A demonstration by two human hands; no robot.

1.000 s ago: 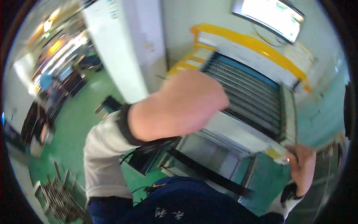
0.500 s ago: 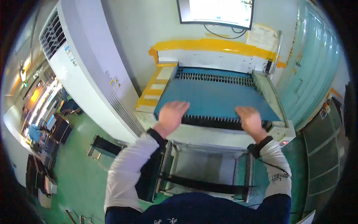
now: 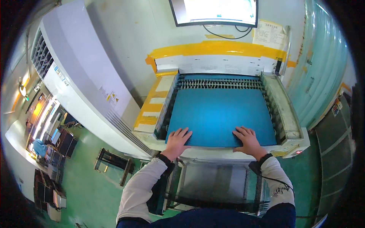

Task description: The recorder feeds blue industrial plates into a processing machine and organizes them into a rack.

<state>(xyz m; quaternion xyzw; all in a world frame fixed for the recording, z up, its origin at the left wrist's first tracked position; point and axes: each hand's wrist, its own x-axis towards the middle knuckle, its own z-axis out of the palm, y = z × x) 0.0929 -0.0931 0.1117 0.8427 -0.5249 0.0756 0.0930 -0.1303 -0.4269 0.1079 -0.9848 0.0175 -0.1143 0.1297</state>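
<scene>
A flat blue panel point(image 3: 220, 114) lies on the roller bed point(image 3: 220, 83) of a white machine, its front edge toward me. My left hand point(image 3: 177, 143) rests at the panel's front left corner, fingers spread over the surface. At the front right part of the panel, my right hand point(image 3: 248, 142) lies with its fingers spread and thumb out to the side. Neither hand grips anything. Behind the panel, rows of small rollers show, with another blue strip at the back of the bed.
Yellow tape point(image 3: 213, 48) edges the machine's back. A monitor point(image 3: 215, 13) hangs on the wall above. A tall white air conditioner point(image 3: 91, 76) stands at the left. Below the machine is a rack point(image 3: 213, 182) with a grey panel. Teal curtain strips point(image 3: 321, 68) hang at the right.
The blue panel has come down flat between the machine's side rails and toward me. Both hands have lowered, and their fingers now lie spread on its front part.
</scene>
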